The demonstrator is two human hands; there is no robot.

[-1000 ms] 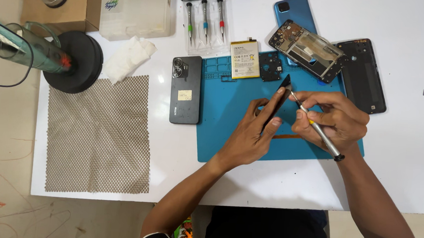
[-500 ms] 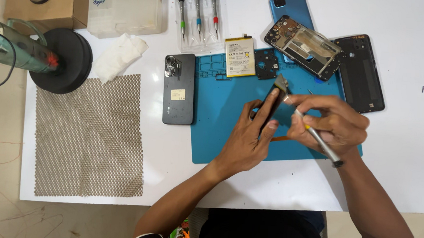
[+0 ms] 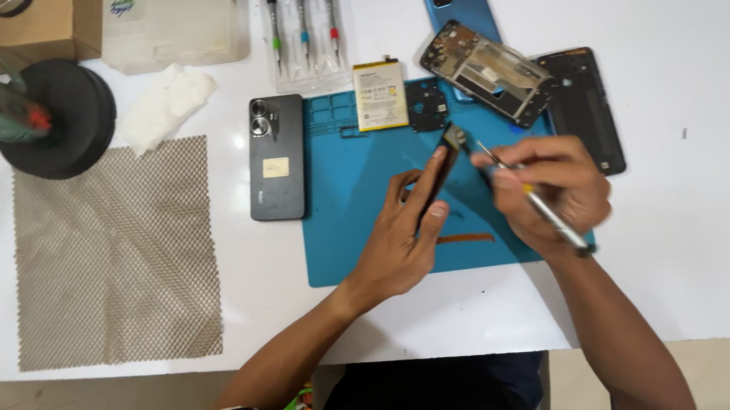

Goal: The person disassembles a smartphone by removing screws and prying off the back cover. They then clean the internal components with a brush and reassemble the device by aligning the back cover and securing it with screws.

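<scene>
Over the blue mat (image 3: 363, 230), left hand (image 3: 401, 232) gripped a thin dark phone part (image 3: 445, 163) upright on edge, fingers closed around it to steady it, while right hand (image 3: 551, 199) pinched a screwdriver (image 3: 542, 209) pen-style, tip at the part's top end, black phone (image 3: 277, 157) lying left of the mat.

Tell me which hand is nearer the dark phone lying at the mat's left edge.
Left. The left hand holds a thin dark part over the blue mat, just right of the dark phone; the right hand is farther right, holding a screwdriver.
</scene>
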